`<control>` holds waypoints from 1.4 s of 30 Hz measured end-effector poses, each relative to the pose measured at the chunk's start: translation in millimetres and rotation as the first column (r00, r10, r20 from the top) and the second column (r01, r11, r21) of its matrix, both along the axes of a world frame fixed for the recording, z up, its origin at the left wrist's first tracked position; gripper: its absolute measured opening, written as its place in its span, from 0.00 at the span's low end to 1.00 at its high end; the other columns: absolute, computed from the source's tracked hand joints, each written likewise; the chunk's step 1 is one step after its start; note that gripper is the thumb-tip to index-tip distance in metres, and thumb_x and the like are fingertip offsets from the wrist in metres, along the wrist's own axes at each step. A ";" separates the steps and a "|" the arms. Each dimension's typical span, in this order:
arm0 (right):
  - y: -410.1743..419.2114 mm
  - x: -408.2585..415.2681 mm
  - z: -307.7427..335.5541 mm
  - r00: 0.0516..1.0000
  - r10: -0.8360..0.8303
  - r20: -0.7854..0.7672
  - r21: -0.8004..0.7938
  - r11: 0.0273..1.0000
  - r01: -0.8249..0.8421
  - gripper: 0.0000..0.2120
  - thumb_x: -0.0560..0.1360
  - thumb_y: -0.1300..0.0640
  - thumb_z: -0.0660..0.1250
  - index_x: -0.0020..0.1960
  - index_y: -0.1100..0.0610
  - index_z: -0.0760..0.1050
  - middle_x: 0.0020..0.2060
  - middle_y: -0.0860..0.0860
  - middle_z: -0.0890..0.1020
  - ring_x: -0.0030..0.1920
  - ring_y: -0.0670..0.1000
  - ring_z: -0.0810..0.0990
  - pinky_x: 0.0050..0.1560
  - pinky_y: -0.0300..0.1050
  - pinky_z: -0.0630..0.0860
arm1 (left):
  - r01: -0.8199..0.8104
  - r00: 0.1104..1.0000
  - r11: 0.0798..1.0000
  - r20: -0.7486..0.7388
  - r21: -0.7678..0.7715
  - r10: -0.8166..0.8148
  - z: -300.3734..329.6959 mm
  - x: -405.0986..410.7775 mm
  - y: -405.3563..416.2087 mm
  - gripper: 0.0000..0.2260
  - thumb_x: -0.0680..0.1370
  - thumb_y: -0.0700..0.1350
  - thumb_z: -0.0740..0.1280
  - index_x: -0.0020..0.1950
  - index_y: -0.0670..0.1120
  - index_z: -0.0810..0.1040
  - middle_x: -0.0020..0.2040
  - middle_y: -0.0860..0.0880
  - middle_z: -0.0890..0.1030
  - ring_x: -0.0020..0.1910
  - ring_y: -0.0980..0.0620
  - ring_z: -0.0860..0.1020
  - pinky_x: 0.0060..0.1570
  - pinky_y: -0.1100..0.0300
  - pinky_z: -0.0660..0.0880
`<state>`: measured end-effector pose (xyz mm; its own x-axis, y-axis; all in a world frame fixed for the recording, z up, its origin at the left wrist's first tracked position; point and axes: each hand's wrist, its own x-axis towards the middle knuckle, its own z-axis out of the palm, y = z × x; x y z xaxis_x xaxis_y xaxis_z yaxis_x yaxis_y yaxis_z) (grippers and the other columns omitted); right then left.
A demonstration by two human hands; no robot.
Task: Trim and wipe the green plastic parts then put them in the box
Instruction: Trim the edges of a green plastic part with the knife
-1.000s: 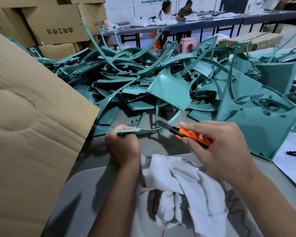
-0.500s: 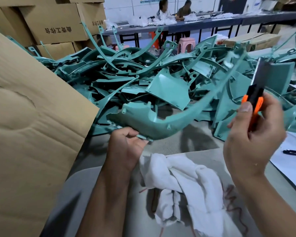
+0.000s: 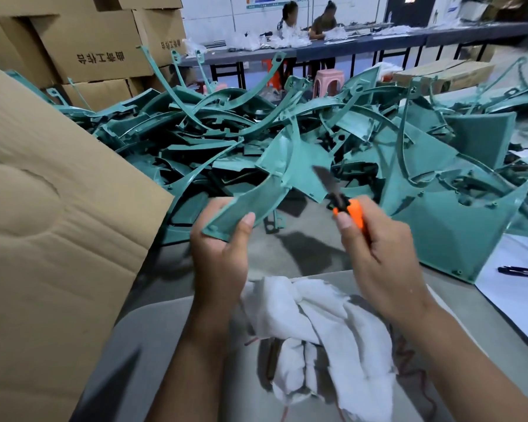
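In the middle of the frame the left hand (image 3: 218,257) grips the lower end of a curved green plastic part (image 3: 250,205), thumb on its front face and fingers curled behind; the part is lifted off the counter (image 3: 305,254) and rises up and to the right, in front of the pile of green parts (image 3: 214,147); the right hand (image 3: 378,254) is just to the right of it, fingers wrapped round an orange-handled knife (image 3: 352,213); the dark blade points up and to the left, its tip near the edge of the held part, but whether it touches I cannot tell, because the blade is blurred; below the two hands, in the lower centre, a crumpled white cloth (image 3: 326,327) lies on a grey mat (image 3: 165,336); the pile covers the counter across the middle of the frame, from left to right; a big cardboard flap (image 3: 52,233) fills the left side; in the upper left stand stacked cardboard boxes (image 3: 95,53) with printed letters; at the right edge a black pen (image 3: 521,272) lies on white paper (image 3: 515,300); at the top, far behind, two persons (image 3: 307,21) sit at a long dark table (image 3: 363,44), and a pink stool (image 3: 326,80) stands before it.
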<state>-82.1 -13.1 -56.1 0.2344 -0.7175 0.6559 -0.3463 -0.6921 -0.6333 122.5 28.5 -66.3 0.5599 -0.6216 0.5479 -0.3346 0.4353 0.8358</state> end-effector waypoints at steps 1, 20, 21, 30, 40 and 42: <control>1.9 3.1 -1.6 0.998 0.027 -0.053 0.000 1.000 -0.027 0.15 0.87 0.46 0.57 0.42 0.49 0.65 0.28 0.48 0.69 0.27 0.50 0.68 0.29 0.48 0.64 | 0.010 0.995 1.000 0.099 0.005 -0.010 -2.1 -2.5 -1.1 0.16 0.80 0.38 0.70 0.52 0.61 0.82 0.46 0.58 0.85 0.47 0.58 0.83 0.47 0.64 0.78; -1.5 -2.0 0.5 0.963 -0.202 -0.177 -0.055 0.979 0.195 0.17 0.87 0.48 0.58 0.41 0.52 0.64 0.24 0.46 0.66 0.24 0.48 0.67 0.28 0.44 0.59 | 0.037 0.838 0.995 0.546 -0.094 0.020 -14.5 -6.5 -5.0 0.16 0.78 0.29 0.70 0.63 0.41 0.83 0.59 0.50 0.85 0.61 0.57 0.82 0.60 0.61 0.78; -0.6 -1.6 0.4 0.960 -0.223 -0.167 -0.064 0.975 0.215 0.17 0.87 0.48 0.58 0.41 0.53 0.64 0.25 0.45 0.66 0.24 0.49 0.67 0.28 0.45 0.58 | 0.033 0.848 0.995 0.529 -0.093 0.021 -14.4 -8.6 -4.8 0.14 0.79 0.31 0.70 0.62 0.41 0.84 0.57 0.50 0.86 0.59 0.58 0.82 0.59 0.64 0.78; 9.8 10.5 1.5 0.982 -0.045 -0.184 -0.164 0.986 0.014 0.14 0.86 0.47 0.58 0.44 0.52 0.66 0.27 0.42 0.64 0.27 0.48 0.66 0.28 0.48 0.63 | 0.036 0.908 0.999 0.417 0.038 -0.048 -13.2 -21.5 -4.0 0.03 0.80 0.38 0.72 0.47 0.43 0.83 0.38 0.63 0.78 0.39 0.64 0.78 0.42 0.72 0.70; 0.3 -2.3 3.6 0.941 -0.295 -0.165 -0.093 0.955 0.283 0.17 0.86 0.47 0.58 0.41 0.52 0.63 0.24 0.44 0.64 0.23 0.46 0.65 0.28 0.42 0.55 | 0.075 0.892 0.996 0.442 0.056 -0.092 -12.0 -25.7 -5.8 0.11 0.80 0.38 0.72 0.41 0.52 0.78 0.31 0.58 0.73 0.31 0.59 0.71 0.32 0.65 0.67; 3.4 1.4 5.3 0.967 -0.199 -0.161 -0.125 0.976 0.180 0.15 0.86 0.48 0.58 0.41 0.50 0.62 0.25 0.43 0.64 0.24 0.45 0.66 0.29 0.38 0.57 | 0.060 0.887 0.997 0.455 0.054 -0.078 -12.2 -24.7 -5.6 0.12 0.79 0.36 0.72 0.41 0.52 0.79 0.32 0.62 0.73 0.32 0.62 0.73 0.34 0.69 0.66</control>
<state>-80.7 -9.7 -50.8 0.2168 -0.6863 0.6943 -0.5750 -0.6645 -0.4773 97.8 22.9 -78.4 0.2088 -0.6748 0.7079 -0.6533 0.4423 0.6144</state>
